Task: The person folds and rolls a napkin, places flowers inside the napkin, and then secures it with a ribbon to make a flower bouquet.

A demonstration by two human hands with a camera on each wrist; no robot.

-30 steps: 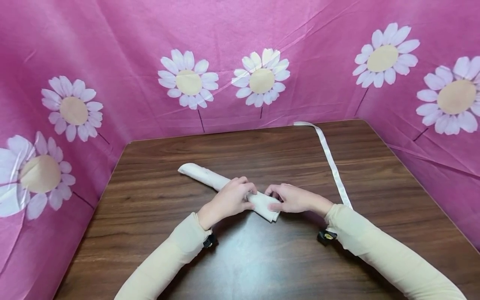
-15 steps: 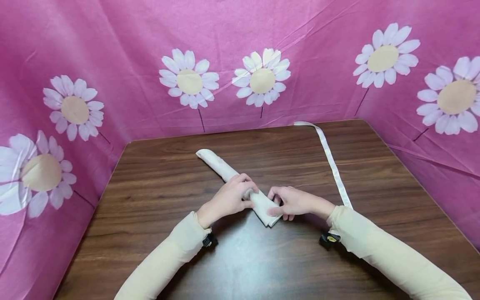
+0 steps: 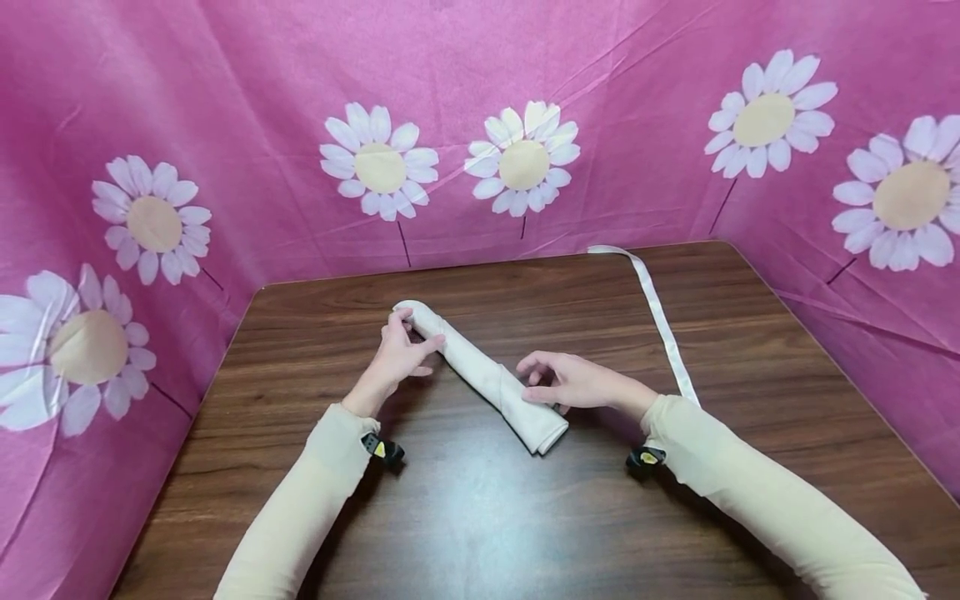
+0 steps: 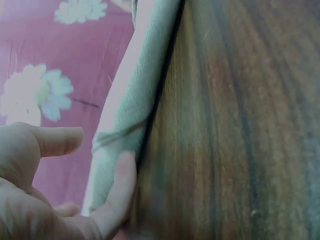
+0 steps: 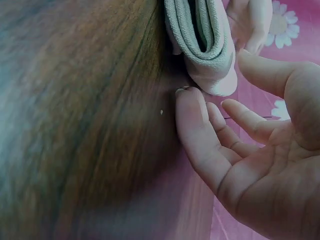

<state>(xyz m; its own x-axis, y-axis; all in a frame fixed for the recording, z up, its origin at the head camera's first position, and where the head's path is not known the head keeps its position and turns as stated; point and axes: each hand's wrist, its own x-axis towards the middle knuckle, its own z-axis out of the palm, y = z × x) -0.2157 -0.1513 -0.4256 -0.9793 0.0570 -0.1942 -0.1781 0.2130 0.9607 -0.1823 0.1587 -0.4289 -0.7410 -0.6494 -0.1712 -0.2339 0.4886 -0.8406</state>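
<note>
From the head, a rolled cloth (image 3: 476, 371) lies slantwise on the desk (image 3: 480, 525), a white ribbon (image 3: 663, 325) to its right; the left hand (image 3: 397, 352) is at its far end, the right hand (image 3: 576, 382) by its near end. From the left wrist, that grip is spread, one digit against the cloth, nothing clasped. From the right wrist, that grip is parted beside the cloth, holding nothing.

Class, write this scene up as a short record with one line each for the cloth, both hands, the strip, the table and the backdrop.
Cloth: pale, rolled, lying diagonally; layers show at its nearer end
Left hand: touching the roll's farther end
Right hand: at the roll's nearer part; contact unclear
Strip: white, right of the cloth, apart from it
Table: brown, wood-grained
Backdrop: pink, with white flowers
</note>
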